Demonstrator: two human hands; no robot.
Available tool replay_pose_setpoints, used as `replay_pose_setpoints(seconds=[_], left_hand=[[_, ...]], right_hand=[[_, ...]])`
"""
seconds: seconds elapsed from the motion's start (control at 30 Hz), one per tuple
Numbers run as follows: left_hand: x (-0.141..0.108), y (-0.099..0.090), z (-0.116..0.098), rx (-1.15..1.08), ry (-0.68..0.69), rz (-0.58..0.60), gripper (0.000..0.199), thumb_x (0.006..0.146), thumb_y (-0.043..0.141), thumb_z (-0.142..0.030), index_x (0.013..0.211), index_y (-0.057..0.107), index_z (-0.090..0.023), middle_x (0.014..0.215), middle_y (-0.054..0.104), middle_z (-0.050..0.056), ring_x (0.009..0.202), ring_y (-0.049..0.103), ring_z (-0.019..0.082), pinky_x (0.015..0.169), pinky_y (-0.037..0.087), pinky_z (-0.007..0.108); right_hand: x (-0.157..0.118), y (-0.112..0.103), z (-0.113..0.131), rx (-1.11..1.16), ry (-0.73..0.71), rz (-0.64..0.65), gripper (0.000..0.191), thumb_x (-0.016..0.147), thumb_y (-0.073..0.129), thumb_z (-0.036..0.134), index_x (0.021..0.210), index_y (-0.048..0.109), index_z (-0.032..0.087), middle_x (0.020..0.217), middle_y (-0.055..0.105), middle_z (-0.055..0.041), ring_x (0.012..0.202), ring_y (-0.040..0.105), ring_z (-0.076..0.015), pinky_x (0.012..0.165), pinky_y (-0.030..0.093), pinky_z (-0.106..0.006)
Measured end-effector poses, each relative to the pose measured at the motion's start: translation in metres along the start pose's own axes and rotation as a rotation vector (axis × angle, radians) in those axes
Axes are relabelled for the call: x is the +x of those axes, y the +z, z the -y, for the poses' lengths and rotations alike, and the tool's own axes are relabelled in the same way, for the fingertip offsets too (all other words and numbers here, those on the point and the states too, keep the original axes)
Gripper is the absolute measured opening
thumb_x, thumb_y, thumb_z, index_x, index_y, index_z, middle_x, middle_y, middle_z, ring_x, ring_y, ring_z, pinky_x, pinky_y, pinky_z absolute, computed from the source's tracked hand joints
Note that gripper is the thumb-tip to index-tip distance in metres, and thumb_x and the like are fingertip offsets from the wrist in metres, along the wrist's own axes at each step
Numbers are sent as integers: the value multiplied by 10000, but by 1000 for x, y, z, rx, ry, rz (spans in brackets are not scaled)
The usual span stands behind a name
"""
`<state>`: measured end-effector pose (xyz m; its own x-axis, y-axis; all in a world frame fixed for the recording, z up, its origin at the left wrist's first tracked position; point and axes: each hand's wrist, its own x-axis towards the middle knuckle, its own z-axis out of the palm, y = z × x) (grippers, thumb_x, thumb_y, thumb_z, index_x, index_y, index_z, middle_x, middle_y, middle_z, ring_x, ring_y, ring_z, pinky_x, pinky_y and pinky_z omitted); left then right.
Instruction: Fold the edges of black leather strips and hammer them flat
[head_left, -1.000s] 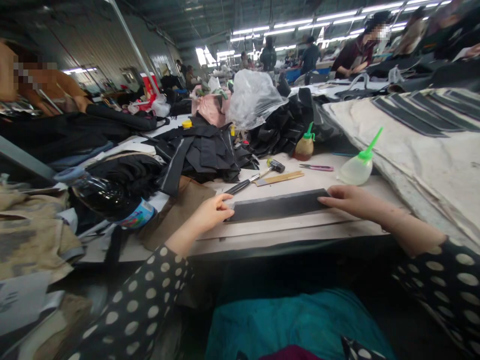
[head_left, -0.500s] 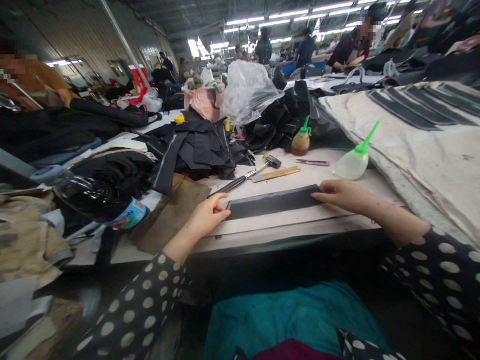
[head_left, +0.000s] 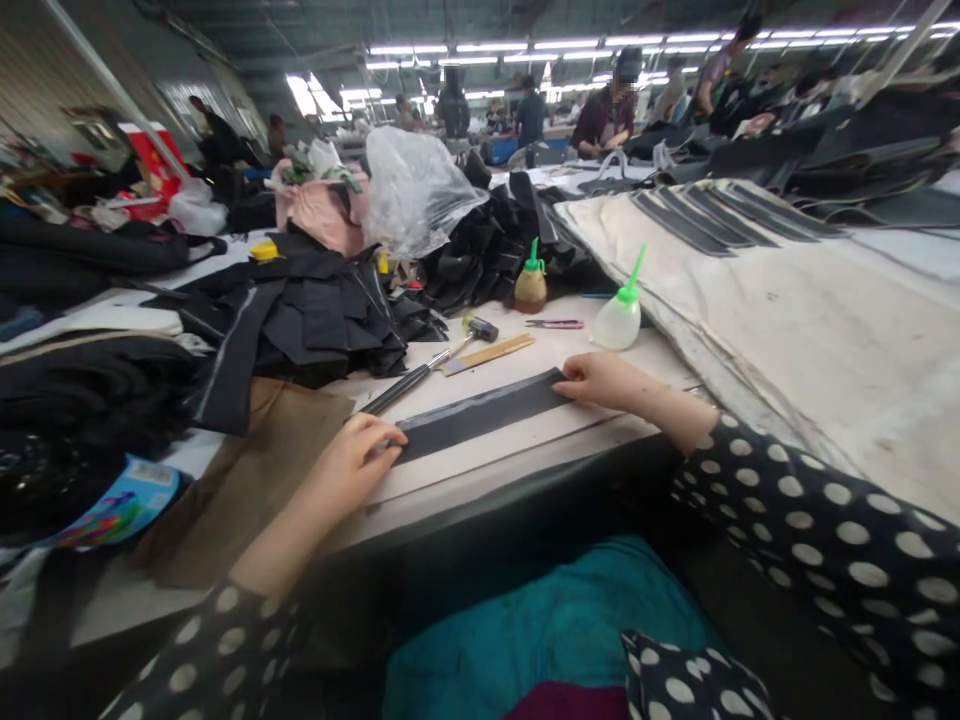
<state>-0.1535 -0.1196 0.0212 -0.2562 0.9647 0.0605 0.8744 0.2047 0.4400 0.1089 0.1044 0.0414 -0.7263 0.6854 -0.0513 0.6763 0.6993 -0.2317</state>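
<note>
A dark strip of material point(head_left: 480, 412) lies on the pale work surface, with a whitish line along its far edge. Its left end is pinched by my left hand point(head_left: 358, 455), thumb against fingers. At the opposite end, my right hand point(head_left: 600, 382) grips the corner between thumb and fingertips. Just beyond the strip are a hammer point(head_left: 420, 378) with a dark handle and a flat wooden stick point(head_left: 491, 354). Farther back lie small pink-handled snips point(head_left: 555, 324), near a white squeeze bottle point(head_left: 619, 322) with a green nozzle.
Dark cut pieces point(head_left: 319, 310) are heaped at the left, behind a brown sheet point(head_left: 247, 470). A second bottle point(head_left: 530, 288) holds brownish liquid. Several dark strips point(head_left: 705, 215) rest on a thick cream pad point(head_left: 787, 310) at right. A co-worker point(head_left: 606, 115) stands farther back.
My view has turned to the right, so the bench things appear farther left. Both hands still hold the strip's ends.
</note>
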Motion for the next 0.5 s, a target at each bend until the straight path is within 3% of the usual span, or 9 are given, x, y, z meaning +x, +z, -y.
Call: replay_pose_setpoints(seconds=[0.5], left_hand=[[2,0,13,90,37,11,322,798,449,-447,909,672,-244,972,562,43,867,557,192,765,459,291]], right_hand=[[1,8,0,-100,-31,-39,207,798,515,361,700,572,188,686,611,-35,645,537,-168,541,305,-253]])
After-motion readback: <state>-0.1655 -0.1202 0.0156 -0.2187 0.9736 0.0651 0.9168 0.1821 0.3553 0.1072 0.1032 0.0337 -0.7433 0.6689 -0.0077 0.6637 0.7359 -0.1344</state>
